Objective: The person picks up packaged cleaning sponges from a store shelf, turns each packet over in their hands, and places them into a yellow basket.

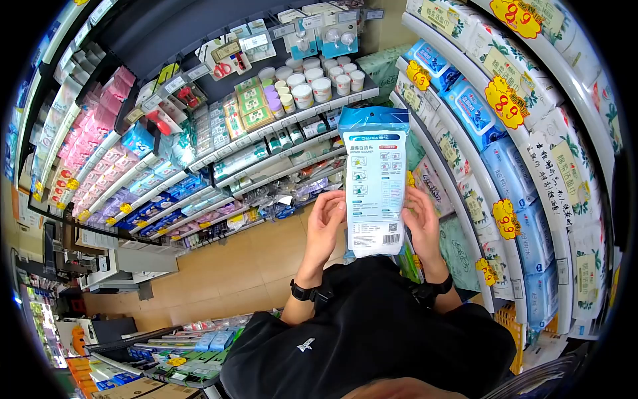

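Left hand (324,228) and right hand (424,227), partly hidden behind, clamp their grip on the sponge scourer pack (375,183), left of the right-hand shelf (563,256); fine print (371,236) blurs, "茶花" and "SPONGE SCOURER" legible

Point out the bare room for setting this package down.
The tiled floor is the widest bare patch, bordered by the back shelves, the white counter and the black shirt. It's crowded around the white tubs and, at right, the blue packs. The left hand and right hand hold the package.
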